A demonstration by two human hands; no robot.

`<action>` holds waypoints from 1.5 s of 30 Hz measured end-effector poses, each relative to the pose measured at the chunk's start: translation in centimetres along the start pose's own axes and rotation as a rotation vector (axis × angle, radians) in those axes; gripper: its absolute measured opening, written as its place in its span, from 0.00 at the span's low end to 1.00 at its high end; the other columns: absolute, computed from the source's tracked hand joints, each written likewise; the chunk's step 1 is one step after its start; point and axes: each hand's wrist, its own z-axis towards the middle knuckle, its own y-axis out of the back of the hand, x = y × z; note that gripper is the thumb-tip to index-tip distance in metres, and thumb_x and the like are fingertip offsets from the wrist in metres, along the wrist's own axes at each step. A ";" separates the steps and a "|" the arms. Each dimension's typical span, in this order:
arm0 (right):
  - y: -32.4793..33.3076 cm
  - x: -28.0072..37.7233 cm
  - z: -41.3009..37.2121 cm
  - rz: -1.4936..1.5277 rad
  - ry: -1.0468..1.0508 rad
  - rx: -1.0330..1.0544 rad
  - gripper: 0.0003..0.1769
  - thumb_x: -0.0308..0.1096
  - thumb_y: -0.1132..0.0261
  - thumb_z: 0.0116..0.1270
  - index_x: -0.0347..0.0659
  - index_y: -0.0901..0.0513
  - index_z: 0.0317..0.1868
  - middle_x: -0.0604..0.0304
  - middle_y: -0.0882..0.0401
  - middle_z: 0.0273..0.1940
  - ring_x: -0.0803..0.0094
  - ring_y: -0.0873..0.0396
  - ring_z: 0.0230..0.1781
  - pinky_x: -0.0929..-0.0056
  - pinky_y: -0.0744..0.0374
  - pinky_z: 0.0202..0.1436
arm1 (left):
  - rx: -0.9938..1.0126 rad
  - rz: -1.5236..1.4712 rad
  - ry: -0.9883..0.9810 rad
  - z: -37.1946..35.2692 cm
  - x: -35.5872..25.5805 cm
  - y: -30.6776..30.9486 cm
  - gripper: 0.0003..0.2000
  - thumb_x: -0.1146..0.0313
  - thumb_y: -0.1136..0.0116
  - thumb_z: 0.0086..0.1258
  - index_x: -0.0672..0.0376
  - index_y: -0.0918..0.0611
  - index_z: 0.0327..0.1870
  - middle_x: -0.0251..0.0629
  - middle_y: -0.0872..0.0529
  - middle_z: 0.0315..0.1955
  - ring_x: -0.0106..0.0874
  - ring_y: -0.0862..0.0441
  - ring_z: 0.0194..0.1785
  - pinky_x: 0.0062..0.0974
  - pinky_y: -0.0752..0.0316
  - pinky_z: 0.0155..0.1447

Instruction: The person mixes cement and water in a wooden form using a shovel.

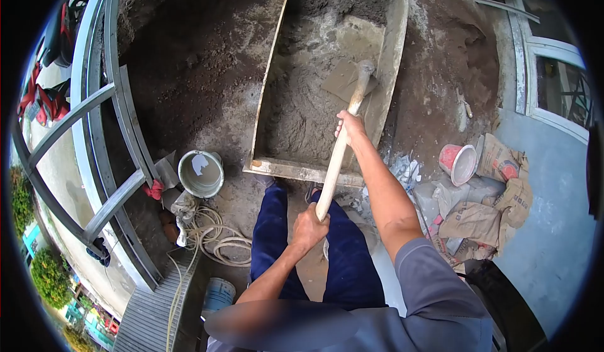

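A hoe (pixel 336 157) with a pale wooden handle reaches from my body into a long mixing trough (pixel 267 94). My left hand (pixel 308 227) wraps round the lower end of the handle, close to my knees. Farther up, my right hand (pixel 350 127) is closed round the handle near the blade end. The hoe's flat blade (pixel 341 80) is coated in grey and rests on the wet mortar (pixel 302 119), near the trough's right wall. Mortar partly covers the trough floor, with a paler scraped patch beyond the blade.
A bucket (pixel 218 185) with pale liquid and a coiled hose (pixel 220 242) lie left of my legs. On the right are a red bucket (pixel 464 163) and crumpled cement sacks (pixel 472 223). A metal frame (pixel 113 94) stands left; dark sand (pixel 189 81) lies beside the trough.
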 end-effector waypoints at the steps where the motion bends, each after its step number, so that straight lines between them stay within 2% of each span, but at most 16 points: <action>1: 0.1 -0.5 0.0 -0.007 0.015 0.008 0.09 0.31 0.32 0.63 0.38 0.25 0.36 0.60 0.30 0.24 0.67 0.30 0.17 0.61 0.24 0.19 | 0.009 0.014 0.013 0.0 0.6 -0.5 0.18 0.60 0.33 0.66 0.65 0.18 0.48 0.64 0.12 0.39 0.61 0.14 0.47 0.53 0.19 0.54; 8: -1.8 -2.8 4.0 -0.074 -0.098 -0.082 0.11 0.33 0.33 0.65 0.40 0.27 0.40 0.61 0.31 0.24 0.68 0.29 0.19 0.60 0.23 0.21 | 0.031 0.016 0.016 4.1 3.9 -0.4 0.19 0.61 0.34 0.65 0.65 0.17 0.50 0.63 0.11 0.39 0.59 0.12 0.47 0.52 0.18 0.54; 15: -1.8 -1.4 6.5 -0.082 -0.085 -0.152 0.19 0.41 0.26 0.62 0.40 0.27 0.40 0.61 0.31 0.26 0.68 0.29 0.17 0.63 0.24 0.21 | 0.026 0.008 0.072 4.3 4.6 -3.8 0.18 0.62 0.35 0.65 0.65 0.17 0.51 0.64 0.12 0.39 0.59 0.13 0.47 0.52 0.18 0.54; 20: 0.1 -0.7 8.0 -0.037 -0.142 0.059 0.17 0.37 0.25 0.60 0.41 0.26 0.35 0.63 0.29 0.23 0.71 0.29 0.17 0.66 0.26 0.18 | -0.008 -0.082 0.192 3.5 2.5 -7.9 0.18 0.63 0.35 0.66 0.66 0.18 0.52 0.66 0.13 0.39 0.60 0.13 0.47 0.51 0.18 0.53; 24: 1.9 -0.5 4.9 -0.119 -0.052 0.081 0.14 0.34 0.26 0.58 0.39 0.24 0.30 0.63 0.28 0.20 0.72 0.28 0.15 0.68 0.26 0.17 | -0.063 -0.265 0.220 0.3 0.3 -12.1 0.18 0.62 0.33 0.67 0.65 0.18 0.52 0.66 0.13 0.38 0.59 0.13 0.47 0.50 0.17 0.51; 26: 1.6 5.7 0.6 -0.147 0.014 0.128 0.13 0.33 0.27 0.58 0.38 0.24 0.30 0.62 0.27 0.20 0.72 0.28 0.14 0.70 0.27 0.16 | -0.062 -0.305 0.191 -0.2 -1.4 -14.1 0.18 0.62 0.32 0.67 0.64 0.18 0.50 0.65 0.13 0.38 0.59 0.13 0.46 0.49 0.17 0.50; 29: 1.4 17.1 -2.5 -0.131 0.229 0.210 0.11 0.32 0.29 0.62 0.35 0.22 0.32 0.62 0.26 0.19 0.74 0.27 0.13 0.72 0.28 0.15 | -0.074 -0.220 0.139 3.0 -7.8 -13.3 0.17 0.61 0.31 0.66 0.64 0.19 0.47 0.64 0.13 0.36 0.60 0.13 0.44 0.49 0.17 0.48; 30: 0.8 21.6 -2.4 -0.167 0.315 0.223 0.11 0.34 0.28 0.63 0.36 0.20 0.31 0.64 0.26 0.20 0.75 0.28 0.14 0.72 0.27 0.17 | -0.143 -0.215 0.075 5.2 -11.3 -11.6 0.15 0.62 0.32 0.66 0.63 0.21 0.45 0.63 0.13 0.33 0.61 0.14 0.41 0.50 0.17 0.46; 32: -1.3 29.7 0.3 -0.128 0.414 0.240 0.10 0.34 0.28 0.64 0.38 0.20 0.34 0.67 0.27 0.21 0.77 0.29 0.15 0.74 0.27 0.18 | -0.217 -0.227 -0.063 10.6 -17.3 -7.6 0.14 0.65 0.33 0.66 0.63 0.21 0.46 0.64 0.13 0.33 0.61 0.14 0.40 0.51 0.17 0.45; 33: -2.5 33.1 3.0 -0.098 0.463 0.277 0.12 0.32 0.29 0.63 0.31 0.21 0.37 0.63 0.25 0.22 0.75 0.28 0.14 0.74 0.27 0.17 | -0.207 -0.199 -0.103 13.3 -20.2 -4.9 0.15 0.66 0.34 0.69 0.68 0.19 0.48 0.65 0.13 0.34 0.56 0.11 0.44 0.44 0.16 0.46; 36: -6.7 38.5 12.6 -0.163 0.447 0.292 0.09 0.30 0.31 0.65 0.31 0.18 0.38 0.60 0.27 0.24 0.72 0.28 0.18 0.67 0.22 0.22 | -0.256 -0.173 -0.129 19.8 -25.8 1.1 0.15 0.66 0.35 0.69 0.71 0.19 0.44 0.63 0.13 0.29 0.51 0.10 0.36 0.43 0.18 0.41; 39: -9.3 33.0 19.0 -0.226 0.269 0.218 0.06 0.26 0.32 0.63 0.33 0.21 0.36 0.60 0.27 0.24 0.68 0.27 0.18 0.64 0.20 0.21 | -0.243 -0.192 -0.061 21.5 -23.9 1.9 0.14 0.67 0.34 0.67 0.71 0.19 0.44 0.61 0.13 0.29 0.47 0.10 0.35 0.41 0.19 0.43; 41: -9.0 27.0 20.9 -0.180 0.171 0.296 0.05 0.25 0.34 0.63 0.34 0.22 0.35 0.59 0.27 0.24 0.67 0.26 0.18 0.63 0.20 0.20 | -0.217 -0.167 0.040 19.5 -22.6 1.7 0.14 0.67 0.35 0.65 0.69 0.20 0.44 0.64 0.13 0.32 0.57 0.13 0.40 0.46 0.18 0.45; 42: -8.4 25.0 20.5 -0.158 0.122 0.322 0.05 0.25 0.33 0.63 0.35 0.22 0.34 0.59 0.27 0.23 0.67 0.26 0.17 0.63 0.20 0.20 | -0.204 -0.151 0.099 17.9 -21.6 1.7 0.13 0.67 0.36 0.65 0.68 0.20 0.44 0.65 0.13 0.33 0.62 0.14 0.42 0.49 0.18 0.46; 45: -7.1 20.2 16.5 -0.079 0.059 0.292 0.07 0.27 0.32 0.62 0.35 0.23 0.31 0.59 0.27 0.21 0.68 0.26 0.16 0.65 0.22 0.18 | -0.220 -0.073 0.092 14.5 -16.6 0.9 0.13 0.66 0.35 0.65 0.66 0.20 0.43 0.64 0.13 0.34 0.61 0.14 0.42 0.49 0.18 0.46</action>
